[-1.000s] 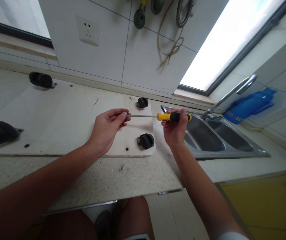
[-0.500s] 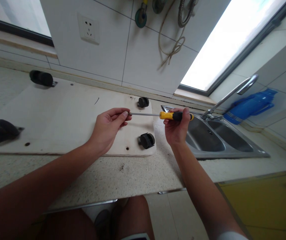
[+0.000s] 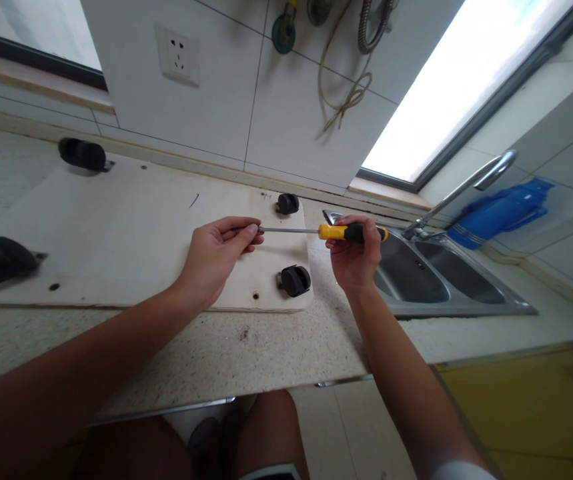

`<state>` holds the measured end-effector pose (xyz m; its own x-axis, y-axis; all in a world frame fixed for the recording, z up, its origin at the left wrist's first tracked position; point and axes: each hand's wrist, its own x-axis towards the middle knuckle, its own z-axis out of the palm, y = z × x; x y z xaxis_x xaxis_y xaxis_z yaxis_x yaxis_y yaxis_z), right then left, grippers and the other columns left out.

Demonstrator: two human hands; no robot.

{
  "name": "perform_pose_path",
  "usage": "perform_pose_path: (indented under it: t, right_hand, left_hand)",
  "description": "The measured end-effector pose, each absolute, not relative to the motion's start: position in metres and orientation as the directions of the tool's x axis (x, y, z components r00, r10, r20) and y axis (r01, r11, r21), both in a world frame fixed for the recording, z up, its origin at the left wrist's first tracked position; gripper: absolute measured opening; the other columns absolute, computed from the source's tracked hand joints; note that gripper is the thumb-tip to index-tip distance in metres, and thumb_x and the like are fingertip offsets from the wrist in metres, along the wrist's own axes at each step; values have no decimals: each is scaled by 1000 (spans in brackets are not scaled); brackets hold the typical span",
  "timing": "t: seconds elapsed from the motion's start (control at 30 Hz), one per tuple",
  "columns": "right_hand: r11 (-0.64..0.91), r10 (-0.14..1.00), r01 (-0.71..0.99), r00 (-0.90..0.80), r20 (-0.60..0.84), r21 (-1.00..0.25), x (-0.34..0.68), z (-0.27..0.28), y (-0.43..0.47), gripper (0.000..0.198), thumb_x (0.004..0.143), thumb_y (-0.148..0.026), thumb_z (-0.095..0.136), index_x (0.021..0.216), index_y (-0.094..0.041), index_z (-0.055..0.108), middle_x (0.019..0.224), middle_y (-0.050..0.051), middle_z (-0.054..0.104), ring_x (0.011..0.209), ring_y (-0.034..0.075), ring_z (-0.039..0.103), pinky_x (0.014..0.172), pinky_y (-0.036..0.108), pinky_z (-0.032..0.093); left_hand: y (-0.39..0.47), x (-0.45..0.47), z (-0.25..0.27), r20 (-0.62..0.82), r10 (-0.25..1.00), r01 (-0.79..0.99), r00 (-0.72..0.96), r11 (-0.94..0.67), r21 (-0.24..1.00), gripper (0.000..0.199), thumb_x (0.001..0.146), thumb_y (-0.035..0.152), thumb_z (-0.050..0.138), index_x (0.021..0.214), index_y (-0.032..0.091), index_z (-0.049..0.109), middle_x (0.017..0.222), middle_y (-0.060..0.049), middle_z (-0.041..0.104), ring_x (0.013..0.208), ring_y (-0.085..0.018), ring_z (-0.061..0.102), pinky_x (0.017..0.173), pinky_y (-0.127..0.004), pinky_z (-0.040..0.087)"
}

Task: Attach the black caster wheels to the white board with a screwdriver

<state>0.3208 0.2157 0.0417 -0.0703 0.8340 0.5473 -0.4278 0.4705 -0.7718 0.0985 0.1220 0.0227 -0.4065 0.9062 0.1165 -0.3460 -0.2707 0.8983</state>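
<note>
My right hand is closed around the yellow and black handle of a screwdriver, which lies level and points left. Its thin metal shaft reaches the fingertips of my left hand. Those fingers pinch a small metal piece at the screwdriver's tip; it is too small and covered to name. Both hands are above a white board lying on the counter. Near the board's right end are two black caster wheels, one at the back and one at the front.
Two larger black casters, one at the back left and one at the front left, sit on the board. A steel double sink with a faucet is on the right, near a blue jug-shaped thing. A socket is on the tiled wall.
The screwdriver and my right hand have shifted very slightly left. My left hand keeps its pinch at the tip, and less of the small piece shows.
</note>
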Motion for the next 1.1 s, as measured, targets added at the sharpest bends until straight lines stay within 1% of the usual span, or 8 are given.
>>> perform_pose_path:
  t: [0.3,0.4,0.5,0.57,0.73,0.87,0.97,1.1]
  right_hand:
    - [298,939,-576,31,344,-762,325,40,228,46,82,-68,85,79,-23,76,83,-2,69,60,3,61,50,12,53]
    - [242,962,-619,57,265,-747,331,40,235,46,82,-67,82,80,-22,74,85,-1,70,58,1,58,51,11,52]
    - [237,969,-635,106,221,-735,336,41,243,48,78,-68,83,78,-22,69,81,-2,68,55,1,55,48,11,48]
    - [288,957,-603,166,236,-744,336,46,249,51,79,-70,82,76,-22,63,74,-4,62,51,2,50,42,13,41]
    - [509,860,-352,237,452,-785,311,83,259,54,90,-71,75,72,-24,55,67,-5,54,46,3,39,35,22,19]
    - [599,795,-115,-33,606,-792,278,118,256,60,94,-75,75,69,-23,59,60,-6,50,50,5,36,42,24,27]
    - [752,648,-67,-110,754,-656,264,132,247,62,96,-73,75,65,-22,59,60,-5,53,58,6,42,57,23,42]
    - [819,566,-11,-144,812,-573,262,139,229,56,106,-51,73,62,-22,52,59,-5,48,58,6,41,59,26,39]
  left_hand:
    - [118,100,25,165,944,-371,-285,-267,890,46,86,38,96,125,20,79,113,-12,87,110,-23,82,93,-33,65]
    - [118,102,24,158,942,-362,-296,-264,894,43,85,37,96,120,18,79,114,-13,86,110,-24,81,97,-37,65]
    - [116,102,25,203,925,-234,-321,-285,930,30,89,36,90,110,18,80,108,-12,86,100,-22,80,89,-33,64]
    - [110,102,25,330,903,2,-276,-343,939,23,94,39,83,106,19,80,98,-8,84,86,-18,76,76,-29,60]
    - [87,110,17,585,775,550,240,-605,575,39,106,47,70,134,21,76,67,4,71,54,-13,59,58,-29,42]
    - [81,116,3,670,625,687,401,-689,231,41,113,45,60,142,17,70,80,0,81,55,-16,66,55,-33,39]
    - [81,115,0,694,593,726,408,-672,147,33,111,30,59,138,15,67,83,0,81,54,-16,65,54,-35,39]
    - [80,112,3,674,595,729,438,-674,121,40,102,16,54,140,16,62,74,4,73,52,-16,61,54,-36,40]
